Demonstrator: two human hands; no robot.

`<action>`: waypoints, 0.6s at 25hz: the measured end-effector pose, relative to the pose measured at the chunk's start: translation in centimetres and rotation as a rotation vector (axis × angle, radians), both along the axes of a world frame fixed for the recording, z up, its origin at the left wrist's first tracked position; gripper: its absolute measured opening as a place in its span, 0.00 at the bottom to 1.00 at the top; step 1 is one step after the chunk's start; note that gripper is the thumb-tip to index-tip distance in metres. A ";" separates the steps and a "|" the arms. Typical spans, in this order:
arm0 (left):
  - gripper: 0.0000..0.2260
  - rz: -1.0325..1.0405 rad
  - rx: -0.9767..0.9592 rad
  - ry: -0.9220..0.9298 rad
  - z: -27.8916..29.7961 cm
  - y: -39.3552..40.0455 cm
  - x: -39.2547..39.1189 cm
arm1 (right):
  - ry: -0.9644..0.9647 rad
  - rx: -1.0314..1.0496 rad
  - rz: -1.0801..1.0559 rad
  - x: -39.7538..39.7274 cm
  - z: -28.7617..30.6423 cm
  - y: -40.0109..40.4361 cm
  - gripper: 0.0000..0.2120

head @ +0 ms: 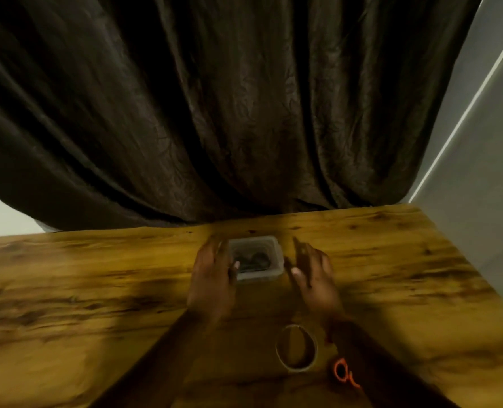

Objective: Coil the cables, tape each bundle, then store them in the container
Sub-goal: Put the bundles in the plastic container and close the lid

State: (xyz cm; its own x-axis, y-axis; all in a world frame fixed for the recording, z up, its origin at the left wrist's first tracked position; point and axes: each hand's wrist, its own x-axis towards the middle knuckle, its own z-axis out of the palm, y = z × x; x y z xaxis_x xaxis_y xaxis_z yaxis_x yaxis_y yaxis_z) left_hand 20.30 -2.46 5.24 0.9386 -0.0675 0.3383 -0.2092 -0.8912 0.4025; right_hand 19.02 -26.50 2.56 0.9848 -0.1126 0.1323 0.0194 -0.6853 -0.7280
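Head view: my left hand (212, 278) rests straight-fingered against left wall of small clear container (254, 257); right hand (315, 273) spread just beside right wall, apart, empty. Dark cable bundles (251, 258) inside. Likely light, thin-walled, slippery: take by both sides. Table (97, 290) far edge close behind; tape roll (297, 348), scissors (344, 372) near me.

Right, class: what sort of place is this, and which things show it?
Probably a room in a home: a yellow-brown wooden table against a dark patterned curtain, beside a plain grey wall.
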 end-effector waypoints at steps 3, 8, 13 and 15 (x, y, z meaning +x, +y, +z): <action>0.20 -0.333 0.136 -0.069 -2.2 -0.5 -6.1 | -0.032 -0.174 0.067 -5.7 -1.6 -5.6 0.26; 0.20 -0.623 0.340 -0.013 -6.9 -3.0 -12.4 | -0.035 -0.556 0.046 -15.7 -3.9 -9.0 0.24; 0.24 -0.671 0.560 0.118 -7.8 -5.4 -13.6 | -0.083 -0.598 0.066 -18.5 -5.6 -7.1 0.23; 0.26 -0.681 0.613 0.178 -8.2 -6.1 -13.6 | -0.087 -0.571 0.055 -18.1 -6.1 -6.8 0.19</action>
